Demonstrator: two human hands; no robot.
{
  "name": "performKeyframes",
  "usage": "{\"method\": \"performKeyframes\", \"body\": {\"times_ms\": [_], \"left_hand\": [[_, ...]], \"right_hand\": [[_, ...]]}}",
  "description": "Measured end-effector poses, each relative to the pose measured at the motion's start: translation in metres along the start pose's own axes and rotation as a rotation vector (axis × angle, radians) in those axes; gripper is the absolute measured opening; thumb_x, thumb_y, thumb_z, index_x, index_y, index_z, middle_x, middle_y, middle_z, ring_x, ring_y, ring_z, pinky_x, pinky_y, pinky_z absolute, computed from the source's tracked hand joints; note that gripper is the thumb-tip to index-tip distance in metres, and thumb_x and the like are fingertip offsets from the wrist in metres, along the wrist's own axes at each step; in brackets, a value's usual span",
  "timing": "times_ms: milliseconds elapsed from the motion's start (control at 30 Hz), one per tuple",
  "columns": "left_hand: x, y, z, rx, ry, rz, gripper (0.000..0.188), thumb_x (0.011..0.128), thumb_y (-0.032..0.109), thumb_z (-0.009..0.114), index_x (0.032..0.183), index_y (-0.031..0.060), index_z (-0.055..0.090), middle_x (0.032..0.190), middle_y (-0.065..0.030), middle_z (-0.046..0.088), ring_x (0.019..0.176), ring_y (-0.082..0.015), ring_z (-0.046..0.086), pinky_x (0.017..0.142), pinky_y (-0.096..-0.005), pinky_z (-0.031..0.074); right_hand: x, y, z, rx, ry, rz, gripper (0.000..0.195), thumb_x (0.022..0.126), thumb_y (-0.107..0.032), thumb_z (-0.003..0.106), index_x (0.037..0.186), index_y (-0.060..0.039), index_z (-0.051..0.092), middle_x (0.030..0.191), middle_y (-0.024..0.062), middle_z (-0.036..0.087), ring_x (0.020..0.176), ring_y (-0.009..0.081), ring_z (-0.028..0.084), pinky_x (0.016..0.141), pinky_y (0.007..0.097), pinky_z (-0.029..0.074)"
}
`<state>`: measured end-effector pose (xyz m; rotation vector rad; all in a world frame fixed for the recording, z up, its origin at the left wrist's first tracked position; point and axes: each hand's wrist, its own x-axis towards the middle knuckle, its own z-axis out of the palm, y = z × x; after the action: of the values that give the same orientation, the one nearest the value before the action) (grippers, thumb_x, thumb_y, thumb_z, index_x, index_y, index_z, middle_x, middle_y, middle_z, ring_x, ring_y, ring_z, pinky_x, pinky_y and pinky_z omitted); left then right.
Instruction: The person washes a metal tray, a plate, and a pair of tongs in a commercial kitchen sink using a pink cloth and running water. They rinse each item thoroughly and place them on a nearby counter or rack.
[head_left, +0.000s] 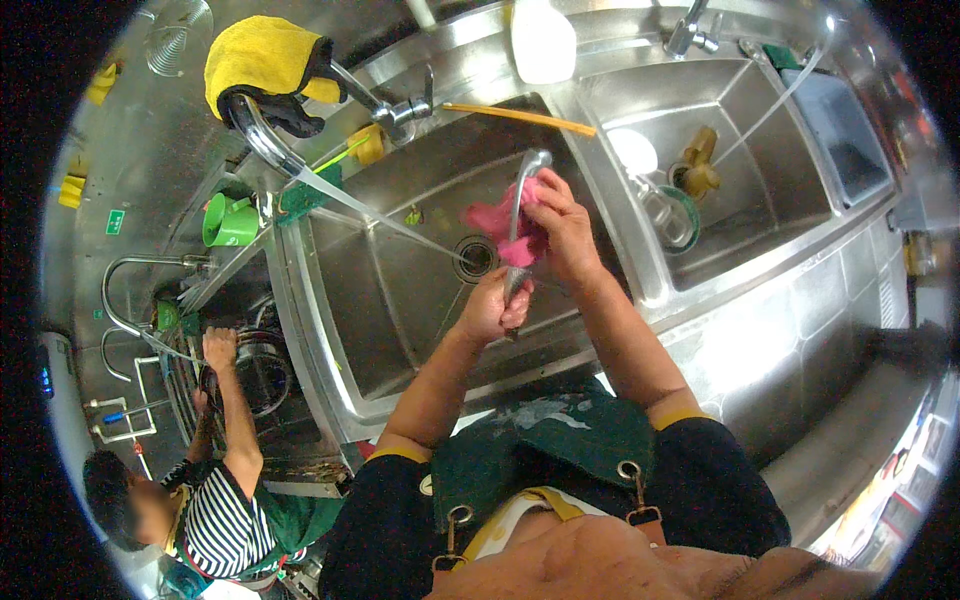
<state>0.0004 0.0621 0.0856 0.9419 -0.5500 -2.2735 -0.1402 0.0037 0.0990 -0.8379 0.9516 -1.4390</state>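
My left hand (501, 306) grips the handle of a long metal utensil (517, 199), perhaps a ladle or spoon, whose curved end points away from me. My right hand (562, 225) holds a wet pink cloth (525, 247) wrapped about the utensil's shaft. Both hands are above the left basin of a steel sink (382, 315). Water runs from a chrome faucet (274, 146) toward the drain (474, 256), to the left of the cloth. Fingers and cloth hide part of the utensil.
Yellow-and-black gloves (262, 64) hang over the faucet. Wooden chopsticks (517, 118) lie across the basin's far edge. A green mug (231, 221) and green scouring pad (307, 196) are at left. The right basin (787, 180) holds a glass container (667, 217). A co-worker (225, 517) works at left.
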Motion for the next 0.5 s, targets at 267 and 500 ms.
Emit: {"method": "performKeyframes", "body": {"times_ms": [267, 500], "left_hand": [[0.0, -0.01, 0.005, 0.023, 0.108, -0.009, 0.018, 0.083, 0.021, 0.043, 0.078, 0.0053, 0.049, 0.05, -0.0003, 0.039, 0.033, -0.0066, 0.027, 0.031, -0.0209, 0.02], [0.003, -0.011, 0.009, 0.119, 0.237, 0.005, 0.02, 0.085, 0.023, 0.042, 0.078, 0.0057, 0.049, 0.047, -0.0003, 0.037, 0.031, -0.0072, 0.027, 0.029, -0.0211, 0.02]], "right_hand": [[0.018, -0.011, 0.014, -0.376, 0.311, -0.256, 0.022, 0.076, 0.0, 0.054, 0.095, -0.0031, 0.044, 0.074, 0.0075, 0.056, 0.058, 0.0131, 0.055, 0.049, 0.0252, 0.047], [0.033, -0.003, 0.009, 0.197, 0.209, 0.049, 0.012, 0.079, -0.005, 0.051, 0.089, -0.0005, 0.049, 0.07, 0.0084, 0.057, 0.055, 0.0137, 0.056, 0.047, 0.0251, 0.047]]}}
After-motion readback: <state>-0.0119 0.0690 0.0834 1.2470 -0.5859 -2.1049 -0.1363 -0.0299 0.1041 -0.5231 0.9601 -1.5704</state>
